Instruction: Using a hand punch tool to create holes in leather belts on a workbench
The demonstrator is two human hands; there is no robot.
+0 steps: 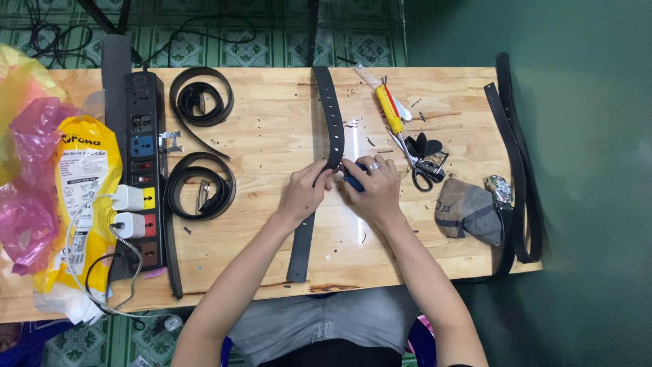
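Note:
A long black belt (331, 115) lies lengthwise across the middle of the wooden table (272, 129), from the far edge to the near edge. My left hand (303, 192) pinches the belt at its middle. My right hand (373, 187), with a ring on one finger, presses a small dark blue tool (354, 182) against the same spot of the belt. The fingers of both hands meet there and hide the belt beneath them. Small dark scraps are scattered on the wood around the hands.
Two coiled black belts (201, 102) (199, 185) lie left, next to a black power strip (144, 170) with white chargers. A yellow-handled tool (390, 109), scissors (422, 166), a grey pouch (467, 212) and hanging belts (519, 170) are right. A yellow bag (78, 197) sits far left.

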